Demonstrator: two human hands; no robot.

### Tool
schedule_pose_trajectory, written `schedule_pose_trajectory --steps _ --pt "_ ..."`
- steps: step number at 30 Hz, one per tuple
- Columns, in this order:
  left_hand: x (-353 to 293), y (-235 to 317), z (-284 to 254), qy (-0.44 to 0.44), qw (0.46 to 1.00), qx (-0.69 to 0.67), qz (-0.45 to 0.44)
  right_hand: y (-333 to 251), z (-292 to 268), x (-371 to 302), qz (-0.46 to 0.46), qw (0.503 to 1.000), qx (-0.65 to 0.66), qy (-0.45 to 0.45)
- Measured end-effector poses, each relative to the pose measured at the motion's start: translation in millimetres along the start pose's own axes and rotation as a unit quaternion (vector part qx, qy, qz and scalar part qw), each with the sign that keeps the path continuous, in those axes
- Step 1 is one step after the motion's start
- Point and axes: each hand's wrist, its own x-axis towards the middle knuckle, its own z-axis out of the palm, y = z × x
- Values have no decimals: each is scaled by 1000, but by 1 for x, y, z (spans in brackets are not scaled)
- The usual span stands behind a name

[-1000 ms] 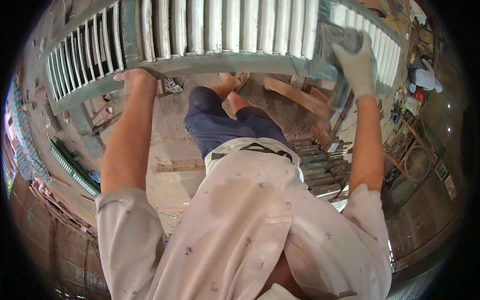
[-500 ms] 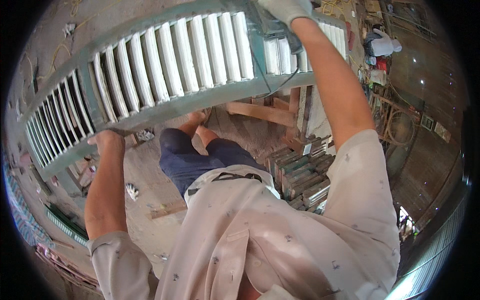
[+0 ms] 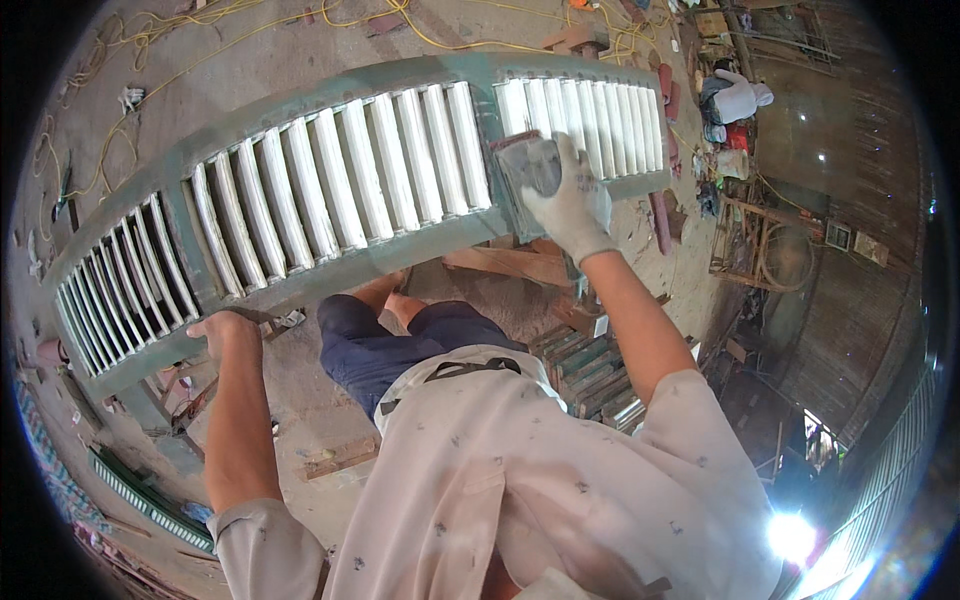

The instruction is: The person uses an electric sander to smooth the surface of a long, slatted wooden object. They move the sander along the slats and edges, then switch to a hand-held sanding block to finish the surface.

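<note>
A long green-framed louvered shutter (image 3: pixel 330 268) with whitish slats lies across my front, raised above the floor. My left hand (image 3: pixel 228 332), bare, grips its near rail towards the left end, with some fingers hidden by the edge. On my right hand (image 3: pixel 570 205) is a pale work glove. That hand is closed round a dark grey handheld sander (image 3: pixel 528 168) with a reddish lower edge. The sander sits on the crossbar between the middle and right slat panels, its underside hidden. Motion blurs it a little.
Beneath the shutter stands a wooden support (image 3: pixel 510 262). Several stacked wooden pieces (image 3: pixel 590 370) lie by my right side. Yellow cord (image 3: pixel 440 42) trails over the far floor. Another louvered panel (image 3: pixel 150 500) lies at the lower left. A person (image 3: pixel 738 100) is crouched at the far right.
My right hand and the sander have come nearer, from the shutter's far edge onto the crossbar. My left hand stays on the near rail. The view has tilted, showing more far floor.
</note>
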Motion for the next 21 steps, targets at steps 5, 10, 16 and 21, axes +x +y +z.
schedule_pose_trajectory --steps 5,10,16,21 --pt "1 -1 0 16 1000 25 9 -10 1 89 7 996 83 38" --pt "11 -2 -5 36 999 26 11 -45 -34 152 8 1000 20 19" --pt "3 1 -8 15 1000 10 7 -29 -17 97 -40 997 68 -23" --pt "-23 7 -9 -36 999 -3 -4 -5 13 72 -27 997 69 36"
